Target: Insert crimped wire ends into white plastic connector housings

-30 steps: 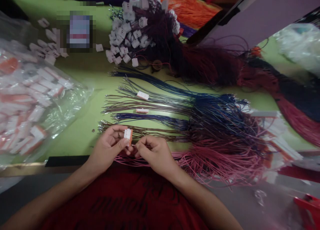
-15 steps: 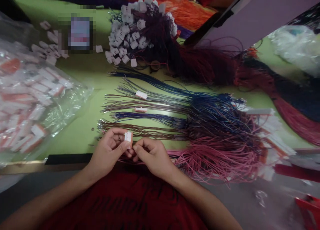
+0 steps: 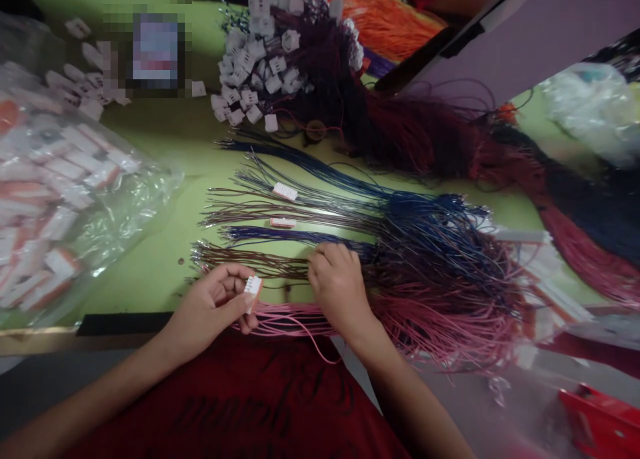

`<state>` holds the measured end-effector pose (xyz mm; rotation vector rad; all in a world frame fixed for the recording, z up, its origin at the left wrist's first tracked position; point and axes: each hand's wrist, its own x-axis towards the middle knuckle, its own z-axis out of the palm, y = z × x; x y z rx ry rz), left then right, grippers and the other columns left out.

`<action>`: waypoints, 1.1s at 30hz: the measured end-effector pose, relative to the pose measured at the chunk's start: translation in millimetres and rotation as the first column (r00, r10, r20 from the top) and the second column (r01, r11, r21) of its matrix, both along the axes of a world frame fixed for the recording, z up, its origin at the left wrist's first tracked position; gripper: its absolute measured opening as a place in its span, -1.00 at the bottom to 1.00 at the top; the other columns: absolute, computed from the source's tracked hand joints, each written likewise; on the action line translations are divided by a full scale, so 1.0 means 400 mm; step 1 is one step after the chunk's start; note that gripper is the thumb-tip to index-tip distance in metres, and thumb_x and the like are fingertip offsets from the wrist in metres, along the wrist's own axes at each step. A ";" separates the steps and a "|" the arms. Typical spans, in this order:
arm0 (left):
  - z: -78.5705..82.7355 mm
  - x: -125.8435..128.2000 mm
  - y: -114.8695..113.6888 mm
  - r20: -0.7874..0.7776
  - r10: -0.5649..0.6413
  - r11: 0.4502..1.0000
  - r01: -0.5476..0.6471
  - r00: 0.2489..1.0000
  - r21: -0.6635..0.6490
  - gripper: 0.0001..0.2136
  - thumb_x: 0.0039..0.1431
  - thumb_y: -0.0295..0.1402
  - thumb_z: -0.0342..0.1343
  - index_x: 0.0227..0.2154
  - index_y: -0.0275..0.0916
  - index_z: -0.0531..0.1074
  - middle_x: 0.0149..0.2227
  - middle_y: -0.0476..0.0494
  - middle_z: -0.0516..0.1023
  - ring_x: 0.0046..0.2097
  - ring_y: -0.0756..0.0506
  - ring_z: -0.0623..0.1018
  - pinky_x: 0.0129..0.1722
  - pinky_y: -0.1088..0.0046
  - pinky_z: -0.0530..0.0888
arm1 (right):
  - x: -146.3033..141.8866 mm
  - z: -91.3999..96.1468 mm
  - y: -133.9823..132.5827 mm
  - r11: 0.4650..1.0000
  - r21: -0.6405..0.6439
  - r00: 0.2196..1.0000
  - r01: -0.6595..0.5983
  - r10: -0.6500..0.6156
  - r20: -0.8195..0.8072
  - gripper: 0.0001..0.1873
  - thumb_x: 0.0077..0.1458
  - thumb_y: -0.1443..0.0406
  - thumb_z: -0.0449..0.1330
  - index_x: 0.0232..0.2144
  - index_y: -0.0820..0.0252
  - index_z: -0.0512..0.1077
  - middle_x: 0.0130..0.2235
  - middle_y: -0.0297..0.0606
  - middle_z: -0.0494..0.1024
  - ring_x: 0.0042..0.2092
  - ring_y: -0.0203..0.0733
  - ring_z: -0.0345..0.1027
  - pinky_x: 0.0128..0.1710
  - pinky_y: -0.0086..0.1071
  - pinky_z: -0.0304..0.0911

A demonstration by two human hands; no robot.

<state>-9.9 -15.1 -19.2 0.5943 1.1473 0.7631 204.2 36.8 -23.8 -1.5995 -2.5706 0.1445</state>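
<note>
A small white and orange connector housing (image 3: 254,291) is pinched between the thumb and fingers of my left hand (image 3: 213,306), its row of slots facing up. My right hand (image 3: 341,289) rests over the brown wires (image 3: 280,264) to the right, fingers curled down and their tips hidden. Whatever it grips there does not show. Pink wires (image 3: 295,314) run below both hands. Two more connector housings lie on the wires beyond: one (image 3: 285,191) on the grey strands, another (image 3: 283,223) just above the purple wires (image 3: 300,235).
At left, a clear plastic bag (image 3: 115,199) holds many connector housings. Loose white connectors (image 3: 80,89) lie behind it near a blurred-out item (image 3: 156,49). A dark red wire bundle with white connectors (image 3: 255,62) lies at the back. Blue wires (image 3: 425,212) overlap at right.
My right hand has left the connector, moving right and up onto the brown wires. My left hand keeps the connector and has tilted it, shifting slightly left.
</note>
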 end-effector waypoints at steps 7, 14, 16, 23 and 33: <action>0.009 0.000 0.005 -0.001 -0.049 0.999 0.049 0.999 -0.011 -0.76 0.06 -0.31 0.18 -0.25 -0.25 0.29 -0.58 0.01 0.50 -0.57 -0.01 0.50 -0.55 0.47 0.45 | 0.034 0.025 -0.011 0.997 -0.076 0.968 0.025 -0.043 -0.247 -0.82 0.10 0.46 0.01 -0.44 0.19 0.37 -0.39 -0.22 0.48 -0.30 -0.18 0.28 -0.24 -0.30 0.12; 0.019 0.013 0.000 0.014 -0.232 0.970 0.233 0.972 -0.071 -0.77 0.07 -0.30 0.16 -0.24 -0.27 0.34 -0.55 0.05 0.44 -0.55 0.01 0.49 -0.53 0.48 0.44 | 0.044 0.077 -0.031 0.968 -0.239 0.807 -0.076 -0.081 -0.585 -0.91 0.10 0.40 0.10 -0.42 0.17 0.38 -0.43 -0.28 0.45 -0.35 -0.24 0.32 -0.31 -0.37 0.22; 0.019 0.020 -0.003 0.022 -0.294 0.953 0.294 0.956 -0.072 -0.73 0.09 -0.28 0.13 -0.17 -0.29 0.34 -0.54 0.05 0.43 -0.54 0.01 0.49 -0.51 0.47 0.44 | 0.008 0.087 -0.037 0.941 -0.313 0.773 -0.126 -0.105 -0.626 -0.91 0.11 0.38 0.11 -0.41 0.17 0.40 -0.43 -0.29 0.46 -0.36 -0.27 0.33 -0.33 -0.40 0.23; 0.016 0.023 0.006 0.021 -0.330 0.941 0.331 0.944 -0.069 -0.27 0.13 -0.30 0.10 0.28 -0.22 -0.16 -0.54 0.08 0.48 -0.51 0.00 0.49 -0.48 0.48 0.44 | -0.096 0.081 -0.061 0.815 -0.502 0.720 -0.288 -0.161 -0.675 -0.87 0.11 0.39 0.08 -0.40 0.16 0.42 -0.40 -0.33 0.49 -0.33 -0.34 0.37 -0.27 -0.49 0.26; 0.008 0.006 0.007 0.053 -0.281 0.957 0.284 0.958 -0.067 -0.23 0.13 -0.26 0.13 0.30 -0.10 -0.20 -0.52 0.08 0.43 -0.58 0.02 0.46 -0.58 0.53 0.39 | -0.033 0.060 -0.056 0.967 -0.234 0.841 -0.106 -0.038 -0.539 -0.80 0.15 0.43 0.02 -0.29 0.19 0.44 -0.24 -0.17 0.51 -0.16 -0.19 0.33 -0.13 -0.31 0.23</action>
